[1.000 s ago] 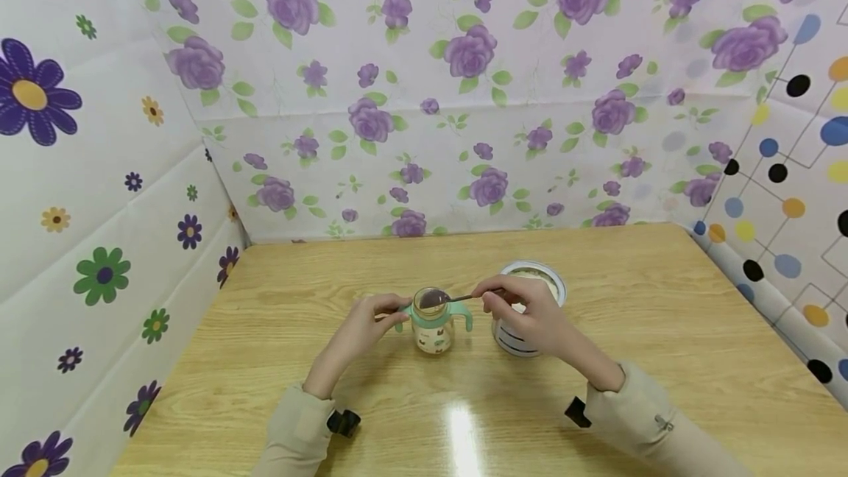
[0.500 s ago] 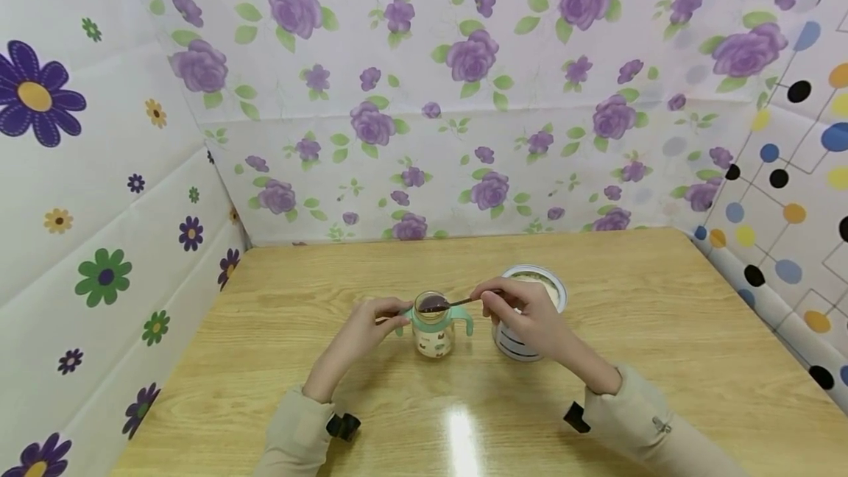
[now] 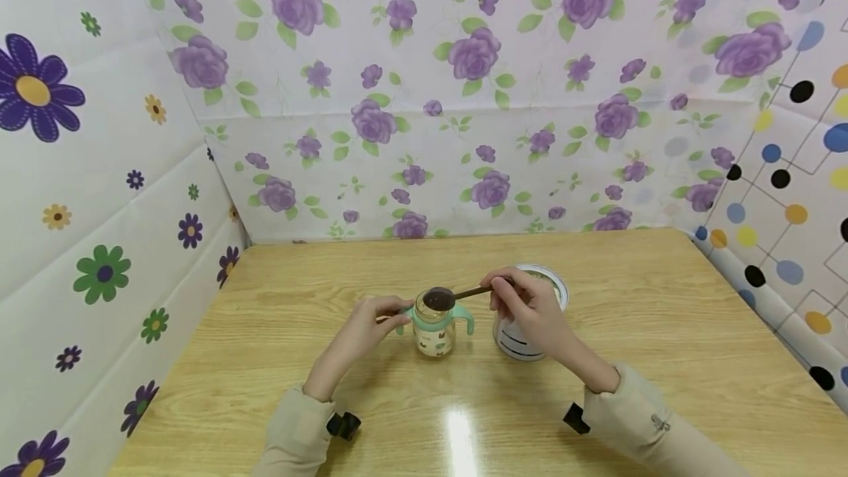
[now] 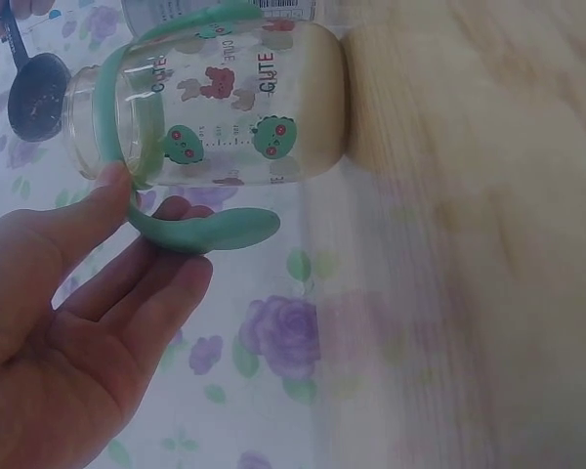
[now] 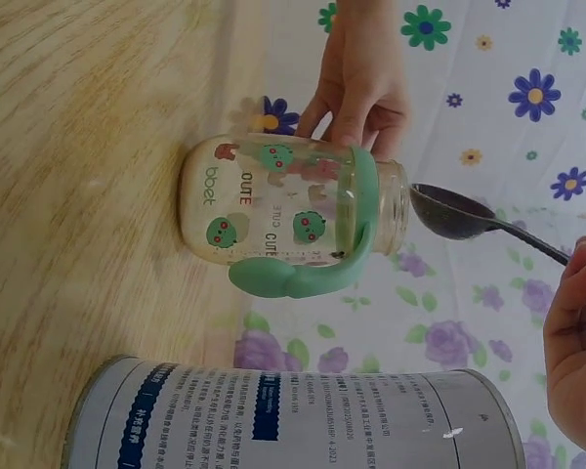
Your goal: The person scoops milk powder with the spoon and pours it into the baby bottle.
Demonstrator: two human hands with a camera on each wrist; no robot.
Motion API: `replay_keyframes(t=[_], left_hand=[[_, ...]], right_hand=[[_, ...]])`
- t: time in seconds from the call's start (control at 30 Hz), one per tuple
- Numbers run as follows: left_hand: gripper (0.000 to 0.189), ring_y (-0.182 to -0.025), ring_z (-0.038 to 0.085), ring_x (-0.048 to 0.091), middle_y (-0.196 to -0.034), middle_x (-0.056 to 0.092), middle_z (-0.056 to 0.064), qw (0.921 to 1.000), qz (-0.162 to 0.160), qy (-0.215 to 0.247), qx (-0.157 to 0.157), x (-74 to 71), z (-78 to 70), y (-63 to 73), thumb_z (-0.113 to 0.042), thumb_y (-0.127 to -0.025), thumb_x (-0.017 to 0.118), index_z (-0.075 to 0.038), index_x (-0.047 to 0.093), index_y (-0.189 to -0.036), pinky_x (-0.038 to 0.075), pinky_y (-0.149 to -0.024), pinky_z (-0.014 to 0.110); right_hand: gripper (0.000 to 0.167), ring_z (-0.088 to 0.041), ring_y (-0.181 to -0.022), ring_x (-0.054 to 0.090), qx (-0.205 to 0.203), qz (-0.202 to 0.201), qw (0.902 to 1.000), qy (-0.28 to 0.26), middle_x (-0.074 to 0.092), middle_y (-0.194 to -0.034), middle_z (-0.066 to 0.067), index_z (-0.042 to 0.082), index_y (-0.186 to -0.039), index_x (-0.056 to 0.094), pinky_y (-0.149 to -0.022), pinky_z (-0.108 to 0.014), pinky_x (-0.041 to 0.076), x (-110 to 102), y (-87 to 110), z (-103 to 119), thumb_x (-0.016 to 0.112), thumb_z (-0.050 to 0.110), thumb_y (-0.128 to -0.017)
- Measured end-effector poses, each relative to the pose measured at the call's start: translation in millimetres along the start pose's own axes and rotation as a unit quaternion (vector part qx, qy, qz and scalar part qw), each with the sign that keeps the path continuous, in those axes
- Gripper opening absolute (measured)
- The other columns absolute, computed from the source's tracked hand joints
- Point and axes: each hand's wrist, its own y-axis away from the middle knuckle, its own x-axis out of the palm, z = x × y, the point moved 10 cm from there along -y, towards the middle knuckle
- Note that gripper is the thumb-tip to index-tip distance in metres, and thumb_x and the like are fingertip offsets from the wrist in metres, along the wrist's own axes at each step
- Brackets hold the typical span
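A clear baby bottle with a mint-green two-handled collar stands upright on the table, its mouth uncapped. Pale powder or liquid shows at its base in the left wrist view. My left hand pinches one green handle between thumb and fingers. My right hand grips a dark spoon by its handle. The spoon's bowl hovers just above the bottle's mouth, with a few pale specks inside it. Close behind the right hand is a white printed can, open at the top and partly hidden in the head view.
The wooden table extends around both hands. A purple-rose cloth hangs behind it, with patterned cloths at left and right. Each sleeve cuff carries a small black device.
The spoon has risen from the bottle's mouth and its bowl has turned from edge-on to face up. My right hand has shifted slightly up and right. The left hand keeps its hold.
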Motion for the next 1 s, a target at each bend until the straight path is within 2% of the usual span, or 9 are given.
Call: replay_keyframes(t=[0.13,0.47,0.7,1.0], left_hand=[[0.027,-0.097,0.017,0.068,-0.115,0.070,0.007,1.0000,0.000,-0.001,0.002,-0.6,-0.4,-1.1,-0.017,-0.093,0.064,-0.011,0.069,-0.119,0.058,-0.087,0.031],[0.028,-0.095,0.016,0.068,-0.117,0.070,0.008,1.0000,0.007,-0.003,0.004,-0.1,-2.3,1.6,-0.018,-0.094,0.063,-0.009,0.068,-0.120,0.058,-0.086,0.031],[0.026,-0.096,0.016,0.068,-0.115,0.070,0.007,1.0000,0.002,-0.002,0.009,-2.7,-4.7,1.0,-0.018,-0.093,0.063,-0.011,0.069,-0.118,0.058,-0.087,0.033],[0.028,-0.096,0.018,0.068,-0.114,0.070,0.008,0.9999,0.002,-0.002,0.010,2.1,-3.4,-0.2,-0.018,-0.093,0.064,-0.010,0.069,-0.119,0.059,-0.086,0.031]], right_hand=[[0.022,-0.020,-0.049,0.050,0.006,-0.017,0.9998,-0.010,0.060,-0.067,-0.012,-0.003,-0.100,0.065,-0.041,-0.021,0.045,-5.1,-1.1,-1.4,0.044,-0.008,-0.099],[0.024,-0.016,-0.049,0.048,0.046,-0.058,0.9961,-0.048,0.056,-0.065,-0.014,-0.007,-0.097,0.063,-0.039,-0.026,0.041,-17.7,1.8,-13.5,0.041,0.001,-0.103],[0.027,-0.013,-0.049,0.047,0.061,-0.074,0.9933,-0.065,0.058,-0.066,0.001,-0.009,-0.098,0.061,-0.039,-0.026,0.041,-23.0,1.2,-16.7,0.040,0.006,-0.104],[0.027,-0.009,-0.048,0.047,0.063,-0.090,0.9910,-0.076,0.057,-0.064,0.003,-0.012,-0.095,0.059,-0.037,-0.024,0.039,-34.7,5.1,-15.7,0.040,0.005,-0.104]])
